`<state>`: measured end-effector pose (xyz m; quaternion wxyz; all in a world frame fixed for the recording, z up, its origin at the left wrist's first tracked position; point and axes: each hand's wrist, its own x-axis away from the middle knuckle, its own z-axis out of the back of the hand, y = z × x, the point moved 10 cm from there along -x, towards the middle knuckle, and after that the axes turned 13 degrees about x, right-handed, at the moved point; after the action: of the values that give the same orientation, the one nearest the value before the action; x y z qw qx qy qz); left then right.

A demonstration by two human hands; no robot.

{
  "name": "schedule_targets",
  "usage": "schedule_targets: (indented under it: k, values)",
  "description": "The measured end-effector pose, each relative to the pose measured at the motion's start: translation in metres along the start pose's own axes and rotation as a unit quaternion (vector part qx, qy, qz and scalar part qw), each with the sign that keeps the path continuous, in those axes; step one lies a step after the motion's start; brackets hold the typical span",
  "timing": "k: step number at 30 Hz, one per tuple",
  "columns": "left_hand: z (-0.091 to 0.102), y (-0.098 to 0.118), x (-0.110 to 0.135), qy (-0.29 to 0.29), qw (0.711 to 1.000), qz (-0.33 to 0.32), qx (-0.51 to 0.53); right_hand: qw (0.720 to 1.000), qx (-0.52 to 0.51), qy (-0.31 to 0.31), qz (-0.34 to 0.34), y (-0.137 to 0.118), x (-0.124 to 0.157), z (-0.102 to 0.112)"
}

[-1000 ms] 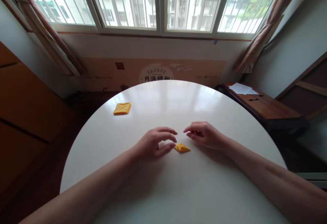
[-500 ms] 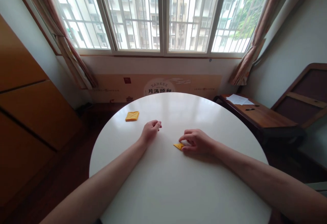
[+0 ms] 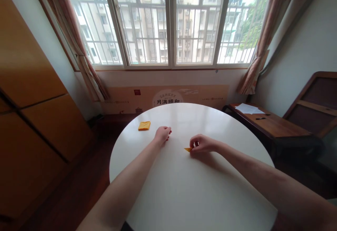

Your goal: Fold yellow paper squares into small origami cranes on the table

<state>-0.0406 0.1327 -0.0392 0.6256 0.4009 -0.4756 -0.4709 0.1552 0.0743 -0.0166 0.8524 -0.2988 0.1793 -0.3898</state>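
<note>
A small yellow folded piece with a pointed end [image 3: 187,149] is at the fingertips of my right hand [image 3: 204,143]. Thumb and fingers pinch it at the tabletop, and they cover its right part. My left hand [image 3: 162,133] is curled into a loose fist on the table, with nothing showing between its fingers. Farther left and back lies a flat yellow square [image 3: 144,125], which looks like a folded cloth or packet, apart from both hands. Under all of these is a round white table [image 3: 168,189].
A wooden side table or bench [image 3: 284,125] stands at the right, with white papers [image 3: 249,109] and a small dark object [image 3: 260,118] on it. Behind the table are a printed cardboard panel [image 3: 213,96] and barred windows. Wooden cabinet doors [image 3: 34,129] line the left.
My right hand's fingers have drawn in from a wider spread to a pinch on the small yellow piece. My left hand stays curled. The whole view has shifted, tilting up slightly.
</note>
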Motion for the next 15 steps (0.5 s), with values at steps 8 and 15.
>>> schedule_targets:
  k: [8,15]
  values:
    - [0.002,0.004,-0.026,0.005,1.0,0.022,0.003,0.963,-0.198,0.126,-0.135,0.023,-0.027,0.005]
    - [-0.001,0.011,-0.025,0.007,0.998,-0.057,0.016,0.912,-0.305,0.218,-0.169,0.021,-0.018,-0.001]
